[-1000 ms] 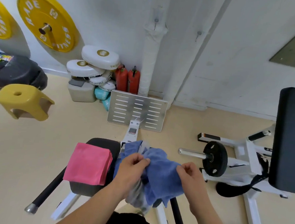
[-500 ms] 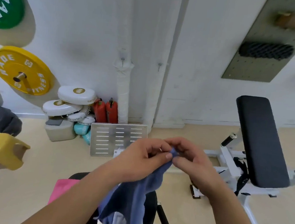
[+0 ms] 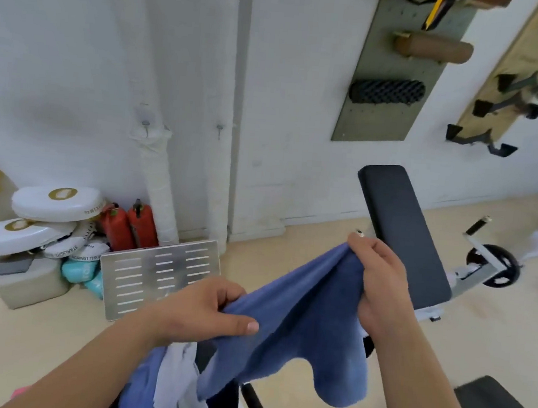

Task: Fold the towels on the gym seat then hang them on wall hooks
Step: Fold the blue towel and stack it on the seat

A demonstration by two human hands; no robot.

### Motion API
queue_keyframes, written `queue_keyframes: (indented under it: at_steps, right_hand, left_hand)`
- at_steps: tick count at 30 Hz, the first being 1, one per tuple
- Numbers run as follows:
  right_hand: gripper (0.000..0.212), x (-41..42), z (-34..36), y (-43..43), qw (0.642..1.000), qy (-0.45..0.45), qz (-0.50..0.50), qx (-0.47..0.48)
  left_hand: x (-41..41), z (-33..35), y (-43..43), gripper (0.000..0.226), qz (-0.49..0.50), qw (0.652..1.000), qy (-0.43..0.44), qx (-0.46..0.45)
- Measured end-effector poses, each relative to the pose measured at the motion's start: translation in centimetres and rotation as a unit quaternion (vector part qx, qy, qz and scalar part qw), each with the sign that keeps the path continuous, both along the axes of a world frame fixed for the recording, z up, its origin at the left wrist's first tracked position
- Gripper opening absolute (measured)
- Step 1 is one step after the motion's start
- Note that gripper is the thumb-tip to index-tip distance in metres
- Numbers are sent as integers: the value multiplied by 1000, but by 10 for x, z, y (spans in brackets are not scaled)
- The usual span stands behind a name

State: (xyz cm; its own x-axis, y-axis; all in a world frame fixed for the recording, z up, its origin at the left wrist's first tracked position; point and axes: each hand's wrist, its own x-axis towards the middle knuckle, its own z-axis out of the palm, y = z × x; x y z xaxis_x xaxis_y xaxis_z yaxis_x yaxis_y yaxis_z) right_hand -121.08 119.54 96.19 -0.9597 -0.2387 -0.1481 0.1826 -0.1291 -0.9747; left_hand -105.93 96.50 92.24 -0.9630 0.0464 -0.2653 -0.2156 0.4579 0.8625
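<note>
White painted wall point(image 3: 79, 60) fills the upper part of the view, and pale beige floor point(image 3: 492, 334) lies below it. On this wall two small pins stick out at about the same height: one wall hook point(image 3: 145, 124) just above a pipe wrapped in white tape point(image 3: 160, 195), and a second wall hook point(image 3: 219, 128) a little to the right. Further right hangs a grey-green pegboard point(image 3: 365, 114) which carries a black foam roller point(image 3: 386, 91). Under it stands a tilted black bench pad point(image 3: 400, 233). Against the wall on the left are stacked white pads point(image 3: 56, 202), two red canisters point(image 3: 130, 228) and a slotted metal plate point(image 3: 159, 275) leaning near them. The blue towel point(image 3: 301, 309) is held in the air in front of the person, stretched between both hands from lower left to upper right, and its lower edge hangs down in loose folds. The left hand point(image 3: 201, 311) pinches one edge, with the thumb on top of the cloth and the fingers curled under it. The right hand point(image 3: 381, 277) is higher and grips the bunched top part of the towel with the fingers closed around it. Below the left forearm a light grey towel point(image 3: 177, 373) hangs crumpled. The gym seat is mostly hidden behind the cloth and the arms.
</note>
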Motion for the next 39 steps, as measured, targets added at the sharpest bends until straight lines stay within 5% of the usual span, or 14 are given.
queue_keyframes:
  at_steps: [5, 10, 19, 23, 27, 30, 39]
  right_hand:
    - [25, -31, -19, 41, 986, 3, -161, 29]
    - [23, -34, -39, 59, 973, -13, -217, 80]
    - [5, 12, -37, -1, 992, 47, 39, 113]
    - [15, 33, -33, -20, 973, 122, 168, 97]
    - [9, 38, -40, -27, 945, 181, 247, 116]
    - [17, 33, -44, -27, 936, 181, 266, 143]
    - [15, 14, -71, -2, 891, 89, 360, 262]
  left_hand:
    - [0, -15, -20, 51, 78, 996, -35, 20]
    - [4, -12, -34, 30, 167, 986, -11, -4]
    - [-13, 10, 30, 18, 176, 979, 89, -45]
    - [-11, 7, 50, 20, 222, 958, 178, -43]
    - [-6, 3, 46, 32, 227, 957, 179, -38]
    - [-4, -2, 40, 18, 184, 963, 176, -88]
    - [-5, -13, 17, 16, 299, 933, 167, -105]
